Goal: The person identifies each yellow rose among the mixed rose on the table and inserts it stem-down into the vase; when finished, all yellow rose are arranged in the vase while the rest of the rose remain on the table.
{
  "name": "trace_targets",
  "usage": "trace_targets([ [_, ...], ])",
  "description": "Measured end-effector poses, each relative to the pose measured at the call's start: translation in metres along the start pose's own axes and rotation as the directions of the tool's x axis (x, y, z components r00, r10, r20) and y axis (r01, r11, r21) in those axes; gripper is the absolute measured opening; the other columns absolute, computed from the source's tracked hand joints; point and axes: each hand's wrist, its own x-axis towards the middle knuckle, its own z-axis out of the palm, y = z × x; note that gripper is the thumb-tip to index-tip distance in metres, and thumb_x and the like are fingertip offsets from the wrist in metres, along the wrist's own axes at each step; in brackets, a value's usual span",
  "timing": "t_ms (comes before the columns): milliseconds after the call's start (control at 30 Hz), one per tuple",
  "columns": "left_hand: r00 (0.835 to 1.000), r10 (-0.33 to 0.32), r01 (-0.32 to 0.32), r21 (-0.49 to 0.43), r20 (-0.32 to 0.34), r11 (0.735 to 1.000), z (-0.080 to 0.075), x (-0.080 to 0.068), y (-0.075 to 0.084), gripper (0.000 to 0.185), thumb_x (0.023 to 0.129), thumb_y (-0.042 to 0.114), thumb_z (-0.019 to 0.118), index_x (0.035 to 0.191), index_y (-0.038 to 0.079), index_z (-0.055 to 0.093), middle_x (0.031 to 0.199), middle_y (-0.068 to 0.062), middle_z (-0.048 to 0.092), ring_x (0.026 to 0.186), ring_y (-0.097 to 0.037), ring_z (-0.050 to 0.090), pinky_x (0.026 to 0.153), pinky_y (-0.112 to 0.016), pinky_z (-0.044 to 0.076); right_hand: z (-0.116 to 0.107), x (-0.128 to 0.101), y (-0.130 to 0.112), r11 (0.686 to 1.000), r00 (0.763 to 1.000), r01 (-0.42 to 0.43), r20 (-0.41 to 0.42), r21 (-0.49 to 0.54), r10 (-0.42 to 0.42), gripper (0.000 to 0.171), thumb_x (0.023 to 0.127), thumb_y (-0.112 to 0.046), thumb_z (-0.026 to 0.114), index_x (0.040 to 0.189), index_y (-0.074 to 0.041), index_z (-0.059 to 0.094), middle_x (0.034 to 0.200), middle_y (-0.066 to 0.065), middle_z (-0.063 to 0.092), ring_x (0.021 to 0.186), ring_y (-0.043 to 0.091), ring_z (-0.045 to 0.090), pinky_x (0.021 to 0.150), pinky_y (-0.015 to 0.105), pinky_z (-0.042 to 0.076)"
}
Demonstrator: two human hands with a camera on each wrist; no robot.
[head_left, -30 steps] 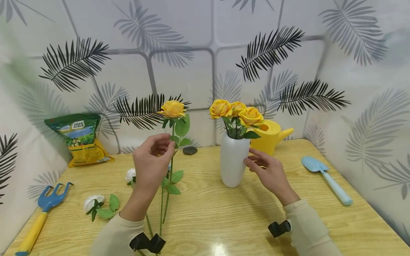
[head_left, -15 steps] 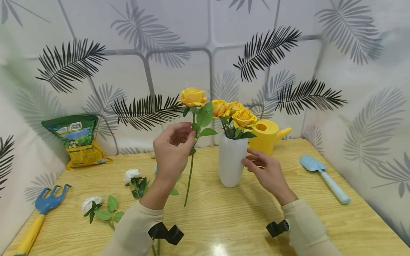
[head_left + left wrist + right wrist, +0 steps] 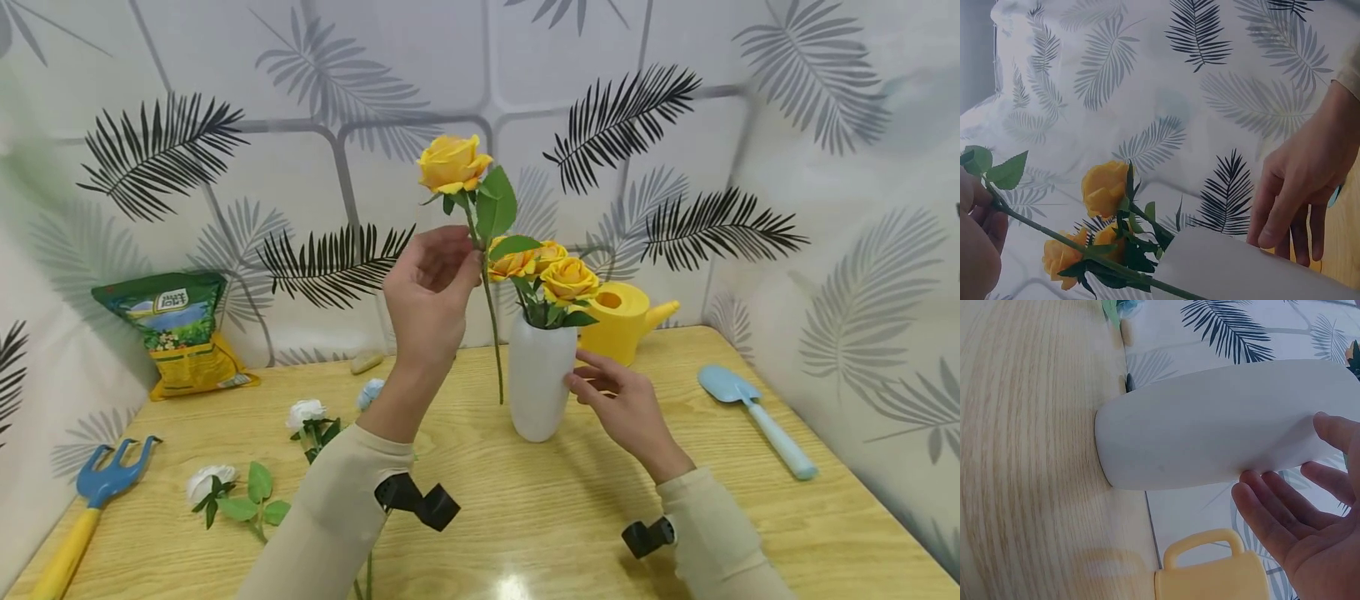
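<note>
My left hand [image 3: 429, 304] pinches the stem of a yellow rose [image 3: 453, 165] between thumb and fingers. The rose stands nearly upright in the air, left of the white vase [image 3: 538, 387], and its stem's lower end hangs beside the vase wall. Several yellow roses [image 3: 570, 280] stand in the vase. My right hand [image 3: 628, 408] touches the vase's right side with its fingertips; in the right wrist view the thumb and fingers [image 3: 1279, 506] rest lightly against the white wall. The left wrist view shows the held stem [image 3: 1085, 250] crossing in front of the vase's roses.
A yellow watering can [image 3: 617, 323] stands behind the vase. White roses [image 3: 212, 483] and a pale blue flower [image 3: 370, 393] lie left. A hand fork [image 3: 112, 482], a soil bag [image 3: 180, 333] and a stone [image 3: 366, 361] are farther left and back; a blue trowel [image 3: 757, 417] lies right.
My left hand has lifted the yellow rose up and to the right, from over the left flowers to beside the vase. The right hand has stayed at the vase.
</note>
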Motion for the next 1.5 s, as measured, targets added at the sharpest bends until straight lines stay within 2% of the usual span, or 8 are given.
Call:
trace_targets([
  [300,0.99,0.138,-0.135,-0.15,0.009,0.979,0.023,0.022,0.015,0.023,0.088,-0.016,0.064,0.11,-0.018,0.058,0.089,0.006,0.066,0.079,-0.007,0.064,0.072,-0.019,0.056,0.001,0.0,-0.002,1.0,1.0,0.015,0.004,0.006,-0.015,0.048,0.099,-0.026,0.066,0.144,-0.011,0.056,0.126,0.02,0.069,0.103,0.033,0.072,0.085,0.035,0.061],
  [633,0.968,0.249,-0.249,-0.204,-0.025,0.947,0.03,0.033,0.018,0.021,0.089,-0.016,0.063,0.108,-0.018,0.056,0.095,0.0,0.068,0.082,-0.009,0.065,0.075,-0.021,0.056,0.002,0.001,-0.003,1.0,1.0,0.016,0.006,-0.002,-0.016,0.047,0.099,-0.025,0.067,0.143,-0.012,0.057,0.125,0.019,0.069,0.101,0.03,0.073,0.084,0.035,0.061],
  [800,0.969,0.246,-0.242,-0.23,-0.013,0.943,0.032,0.031,0.014,0.02,0.09,-0.017,0.061,0.109,-0.019,0.054,0.095,0.004,0.067,0.082,-0.008,0.064,0.076,-0.02,0.056,0.002,0.0,-0.002,1.0,1.0,0.021,0.003,-0.003,-0.021,0.047,0.099,-0.024,0.066,0.143,-0.01,0.057,0.125,0.02,0.069,0.101,0.029,0.073,0.085,0.037,0.061],
  [967,0.974,0.228,-0.224,-0.201,-0.002,0.954,0.034,0.027,0.004,0.021,0.089,-0.017,0.062,0.108,-0.02,0.053,0.094,0.007,0.066,0.081,-0.006,0.064,0.076,-0.019,0.055,0.001,0.0,-0.001,1.0,1.0,0.021,0.004,-0.004,-0.021,0.048,0.099,-0.025,0.066,0.144,-0.01,0.056,0.125,0.02,0.069,0.101,0.029,0.073,0.084,0.035,0.061],
  [1067,0.979,0.203,-0.2,-0.177,0.002,0.964,0.034,0.023,-0.003,0.02,0.089,-0.016,0.063,0.107,-0.019,0.054,0.094,-0.001,0.067,0.081,-0.006,0.064,0.076,-0.019,0.055,0.001,0.0,-0.001,1.0,1.0,0.022,0.003,-0.003,-0.022,0.048,0.099,-0.025,0.066,0.144,-0.01,0.057,0.125,0.02,0.069,0.101,0.03,0.073,0.084,0.035,0.061],
  [1200,0.982,0.186,-0.183,-0.125,0.013,0.975,0.032,0.016,-0.011,0.02,0.089,-0.015,0.064,0.107,-0.019,0.055,0.095,-0.023,0.065,0.084,-0.004,0.065,0.076,-0.018,0.055,0.001,0.0,0.0,1.0,1.0,0.018,0.004,-0.002,-0.018,0.047,0.099,-0.025,0.066,0.143,-0.011,0.057,0.125,0.019,0.069,0.102,0.03,0.073,0.084,0.035,0.061],
  [1300,0.984,0.18,-0.178,-0.089,0.017,0.98,0.031,0.009,-0.018,0.021,0.089,-0.015,0.065,0.107,-0.019,0.055,0.098,-0.033,0.062,0.086,-0.003,0.065,0.077,-0.018,0.054,0.001,0.0,0.0,1.0,1.0,0.019,0.005,-0.005,-0.019,0.047,0.099,-0.025,0.066,0.144,-0.011,0.057,0.125,0.019,0.069,0.102,0.03,0.073,0.085,0.036,0.061],
  [1500,0.987,0.157,-0.153,-0.112,0.027,0.982,0.028,0.0,-0.034,0.021,0.087,-0.017,0.064,0.105,-0.019,0.054,0.095,-0.027,0.062,0.086,-0.004,0.065,0.077,-0.019,0.056,0.0,0.0,0.0,1.0,1.0,0.02,0.003,-0.006,-0.02,0.048,0.099,-0.025,0.066,0.144,-0.011,0.057,0.125,0.02,0.069,0.102,0.031,0.072,0.084,0.035,0.061],
])
